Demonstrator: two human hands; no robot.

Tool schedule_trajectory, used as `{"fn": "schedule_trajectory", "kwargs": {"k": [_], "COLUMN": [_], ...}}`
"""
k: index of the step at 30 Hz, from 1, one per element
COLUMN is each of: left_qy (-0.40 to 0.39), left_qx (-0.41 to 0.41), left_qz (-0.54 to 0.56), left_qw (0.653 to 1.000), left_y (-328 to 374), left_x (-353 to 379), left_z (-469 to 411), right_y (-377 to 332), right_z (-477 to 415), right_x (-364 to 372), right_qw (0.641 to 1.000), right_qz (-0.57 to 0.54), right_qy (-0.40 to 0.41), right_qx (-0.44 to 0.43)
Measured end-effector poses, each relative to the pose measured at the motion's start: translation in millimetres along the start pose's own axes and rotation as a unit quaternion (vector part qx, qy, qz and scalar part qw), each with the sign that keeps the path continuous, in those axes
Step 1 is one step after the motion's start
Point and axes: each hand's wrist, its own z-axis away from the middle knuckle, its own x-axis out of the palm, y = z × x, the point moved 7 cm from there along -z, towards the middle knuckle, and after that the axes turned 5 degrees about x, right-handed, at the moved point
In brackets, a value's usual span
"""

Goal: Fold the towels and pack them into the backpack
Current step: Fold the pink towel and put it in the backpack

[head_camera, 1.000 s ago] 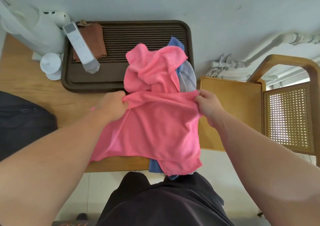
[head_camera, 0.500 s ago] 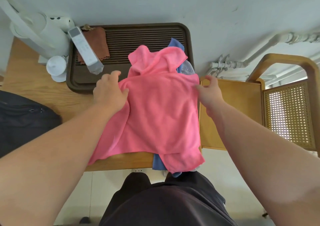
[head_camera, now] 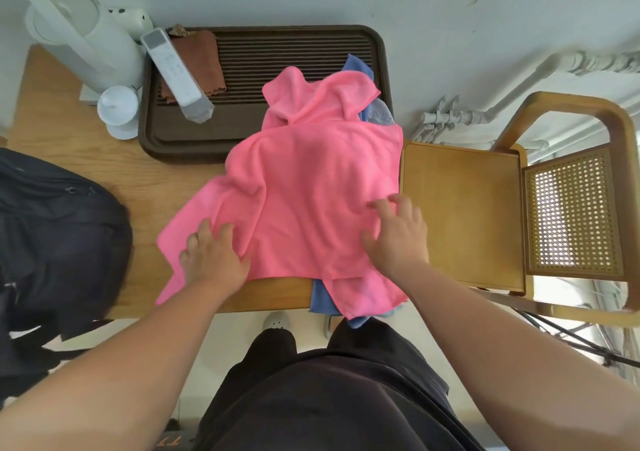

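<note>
Working at a smooth wooden table (head_camera: pixel 86 160) by a pale wall. Pressing the left hand (head_camera: pixel 213 260) flat, fingers spread, and the right hand (head_camera: pixel 398 239) open on the fluffy pink towel (head_camera: pixel 311 191) near the front edge, no longer pinching its far corners as half a second ago. Covering a blue towel (head_camera: pixel 320 298) (only edges peeking out) and part of a ribbed brown tray (head_camera: pixel 311 45) with it, leaving the soft black backpack (head_camera: pixel 52 236) lying at left.

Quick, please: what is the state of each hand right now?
Left hand: open, pressing on the pink towel.
Right hand: open, fingers spread flat on the pink towel.
</note>
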Motion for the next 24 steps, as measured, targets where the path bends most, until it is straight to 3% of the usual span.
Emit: {"fn": "schedule_trajectory", "kwargs": {"k": [2,4,6,9,14,24], "left_qy": [-0.007,0.000,0.016,0.023,0.012,0.056], "left_qx": [-0.002,-0.021,-0.052,-0.128,-0.262,-0.271], "left_qz": [-0.013,-0.001,0.036,0.122,0.251,0.330], "left_qw": [1.000,1.000,0.998,0.984,0.932,0.902], "left_y": [-8,-21,-36,-58,-87,-103], "left_x": [-1,-7,-15,-16,7,13], "left_z": [3,5,9,14,17,9], "right_y": [-42,-80,-100,-103,-97,-109], "right_z": [4,8,11,8,5,4], "right_x": [2,17,36,53,57,58], "right_qw": [0.991,0.969,0.942,0.916,0.901,0.908], "right_qz": [0.020,0.067,0.131,0.216,0.265,0.264], "right_qy": [0.006,-0.068,-0.163,-0.222,-0.229,-0.257], "right_qx": [-0.136,-0.230,-0.263,-0.255,-0.257,-0.200]}}
